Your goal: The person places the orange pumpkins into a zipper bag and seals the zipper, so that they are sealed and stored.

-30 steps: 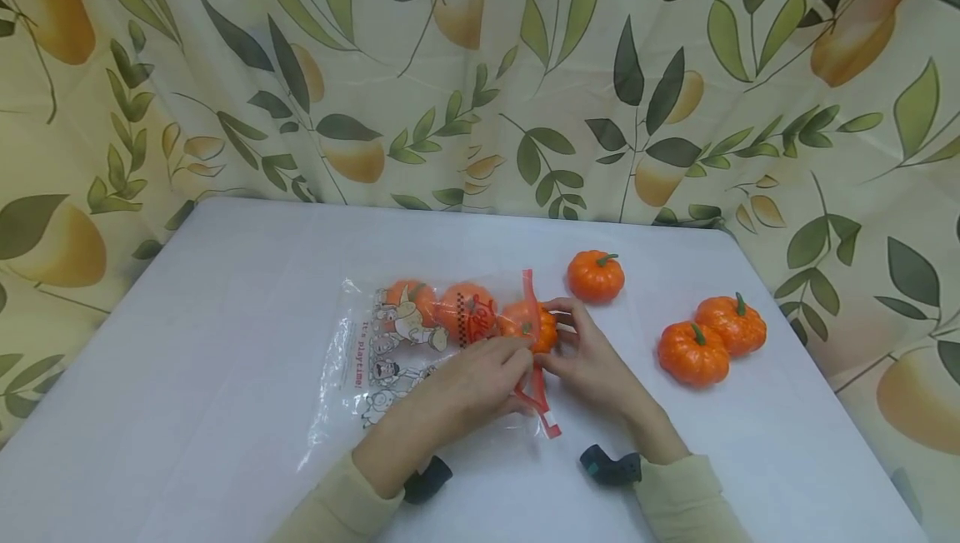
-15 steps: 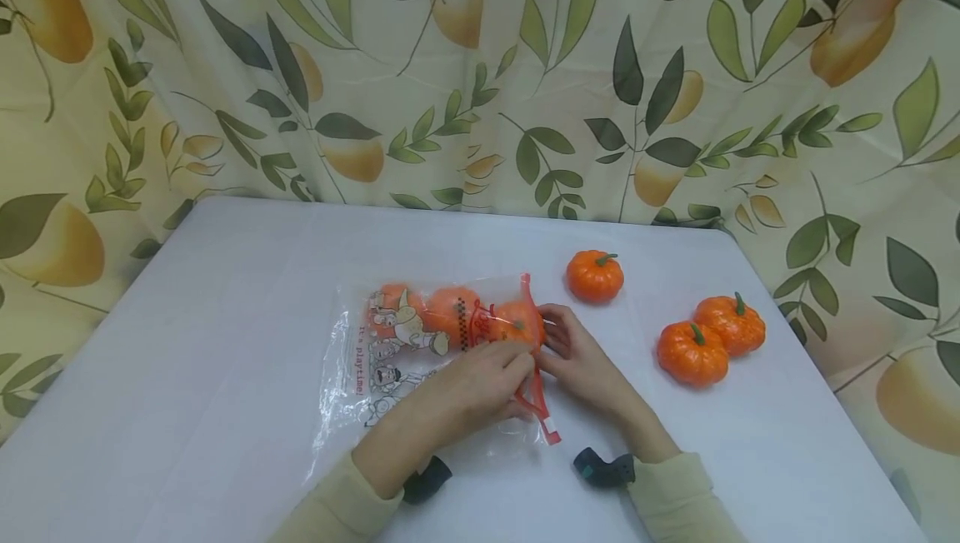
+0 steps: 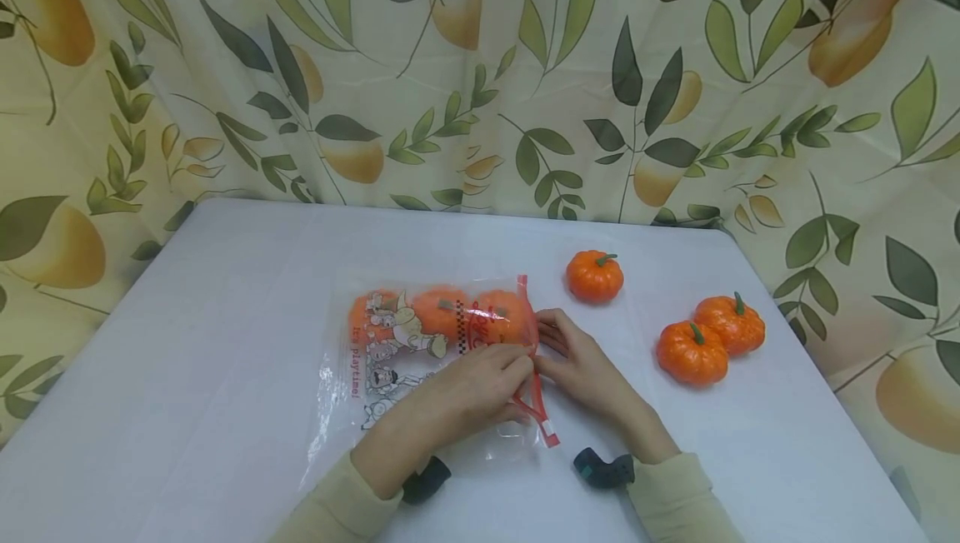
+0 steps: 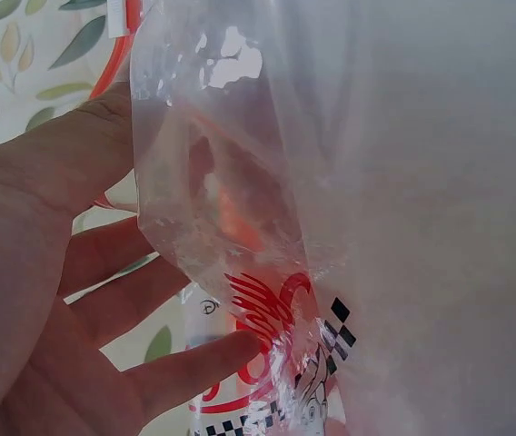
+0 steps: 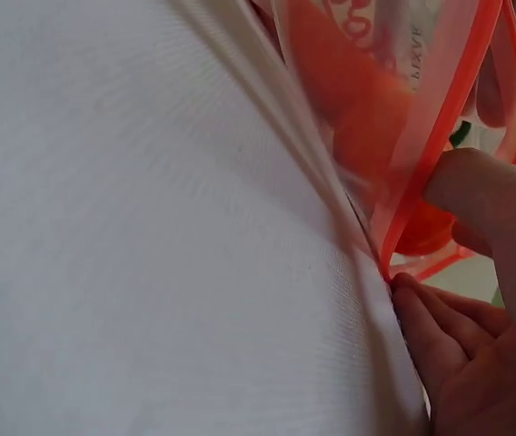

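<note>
A clear zip bag (image 3: 522, 286) with a red zip strip and cartoon print lies on the table, holding three small orange pumpkins in a row; the nearest to its mouth is one pumpkin (image 3: 506, 326). My left hand (image 3: 480, 381) pinches the bag's near rim by the strip, its other fingers spread against the film (image 4: 163, 227) in the left wrist view. My right hand (image 3: 581, 364) is at the mouth, fingertips right at the rim beside that pumpkin. In the right wrist view its thumb (image 5: 476, 186) touches the red strip, with orange showing between thumb and fingers.
Three loose pumpkins sit to the right: a single pumpkin (image 3: 595, 276) behind the right hand, and a front pumpkin (image 3: 692, 356) touching a rear pumpkin (image 3: 731, 326). A white cloth covers the table (image 3: 225, 318); a leaf-patterned curtain (image 3: 480, 110) hangs behind it.
The pumpkin at the mouth has slid left, fully into the bag, pushing the other two further in. My right hand followed slightly leftward; my left hand stays at the rim.
</note>
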The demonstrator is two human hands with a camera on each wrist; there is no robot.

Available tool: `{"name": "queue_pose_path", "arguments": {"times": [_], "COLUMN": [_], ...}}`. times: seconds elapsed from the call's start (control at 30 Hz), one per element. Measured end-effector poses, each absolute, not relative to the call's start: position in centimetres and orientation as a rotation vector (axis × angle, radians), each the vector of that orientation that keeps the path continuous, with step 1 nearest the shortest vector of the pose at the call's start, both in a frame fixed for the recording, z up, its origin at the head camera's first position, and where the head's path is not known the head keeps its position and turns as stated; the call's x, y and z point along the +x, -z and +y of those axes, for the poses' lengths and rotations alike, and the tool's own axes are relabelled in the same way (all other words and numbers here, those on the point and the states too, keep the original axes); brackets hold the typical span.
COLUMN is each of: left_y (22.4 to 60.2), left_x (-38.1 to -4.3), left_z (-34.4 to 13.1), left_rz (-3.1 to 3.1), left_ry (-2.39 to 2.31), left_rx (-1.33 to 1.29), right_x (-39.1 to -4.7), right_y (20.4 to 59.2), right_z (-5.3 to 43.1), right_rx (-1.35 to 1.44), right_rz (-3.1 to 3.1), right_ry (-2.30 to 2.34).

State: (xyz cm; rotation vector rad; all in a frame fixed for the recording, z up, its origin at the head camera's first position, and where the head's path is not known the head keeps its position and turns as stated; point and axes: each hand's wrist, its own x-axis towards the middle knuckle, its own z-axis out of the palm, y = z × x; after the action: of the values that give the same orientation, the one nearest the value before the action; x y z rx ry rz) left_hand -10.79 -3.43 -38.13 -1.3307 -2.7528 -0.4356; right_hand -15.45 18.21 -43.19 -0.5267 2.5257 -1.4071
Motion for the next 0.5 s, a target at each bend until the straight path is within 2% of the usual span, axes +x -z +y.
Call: {"name": "queue_pose_path", "arguments": {"times": [0.5], "left_y": [38.30], "left_x": [-11.06], "left_z": [-3.76], "left_rz": [-2.711], "left_ry": [0.482], "left_rx": [-1.344], "right_x": [-15.06], "right_y": [42.98], "right_z": [18.31], "right_rx": [-0.636], "right_rz": [2.595], "right_ry": [1.158]}}
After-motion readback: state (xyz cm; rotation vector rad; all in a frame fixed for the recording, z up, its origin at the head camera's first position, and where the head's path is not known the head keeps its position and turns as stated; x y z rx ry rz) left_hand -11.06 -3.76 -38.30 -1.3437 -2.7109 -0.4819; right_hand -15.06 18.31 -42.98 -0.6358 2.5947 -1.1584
